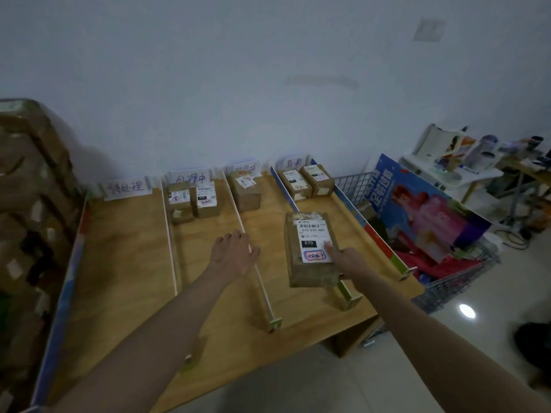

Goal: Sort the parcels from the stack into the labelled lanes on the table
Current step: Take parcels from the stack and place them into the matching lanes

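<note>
Already five parcels sat at the lanes' far ends, mid-frame. The right hand point(347, 259) gripped a labelled parcel point(310, 248) over the right-centre lanes; the left hand point(234, 253) hovered open-fingered. The stack point(32, 204) at left remained.

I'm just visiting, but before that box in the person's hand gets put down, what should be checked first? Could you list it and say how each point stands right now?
1. Grip: the right hand holds the parcel at its near end, thumb on the label. Ok.
2. Parcel's stamp readable: the red stamp faces up, but its characters are blurred. Cannot tell.
3. Lane signs legible: the third sign is partly hidden. Cannot tell.
4. Room in the third lane: one box at the far end, bare wood nearer. Ok.
5. Left hand out of the way: it is over the divider beside that lane. Not ok.
</note>
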Demonstrator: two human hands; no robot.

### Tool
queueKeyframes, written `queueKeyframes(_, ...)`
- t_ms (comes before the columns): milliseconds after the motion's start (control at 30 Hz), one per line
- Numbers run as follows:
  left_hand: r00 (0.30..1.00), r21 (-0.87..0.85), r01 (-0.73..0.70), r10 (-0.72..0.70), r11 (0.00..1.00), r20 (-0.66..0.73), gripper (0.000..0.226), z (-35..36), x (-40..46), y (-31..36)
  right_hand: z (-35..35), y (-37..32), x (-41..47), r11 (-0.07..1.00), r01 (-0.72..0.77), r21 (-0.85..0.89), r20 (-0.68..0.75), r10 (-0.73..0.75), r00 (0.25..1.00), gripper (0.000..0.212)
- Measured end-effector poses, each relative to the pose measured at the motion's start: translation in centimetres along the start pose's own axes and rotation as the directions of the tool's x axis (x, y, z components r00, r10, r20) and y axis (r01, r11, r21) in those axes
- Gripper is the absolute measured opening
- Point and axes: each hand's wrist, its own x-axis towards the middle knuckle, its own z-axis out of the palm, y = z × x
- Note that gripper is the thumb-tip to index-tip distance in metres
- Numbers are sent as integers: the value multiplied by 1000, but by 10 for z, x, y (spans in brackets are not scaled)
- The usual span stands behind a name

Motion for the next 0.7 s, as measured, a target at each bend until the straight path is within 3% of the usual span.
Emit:
queueKeyframes(233, 996, 15, 87, -87, 996, -13, 56, -3, 42, 40, -35, -6, 70, 999, 32, -39, 25, -31, 999, 56)
queueKeyframes(700, 973, -38, 230, -229, 972, 36, 55, 17, 193, 28, -10, -80, 235, 985, 154, -80, 158, -140, 977, 51)
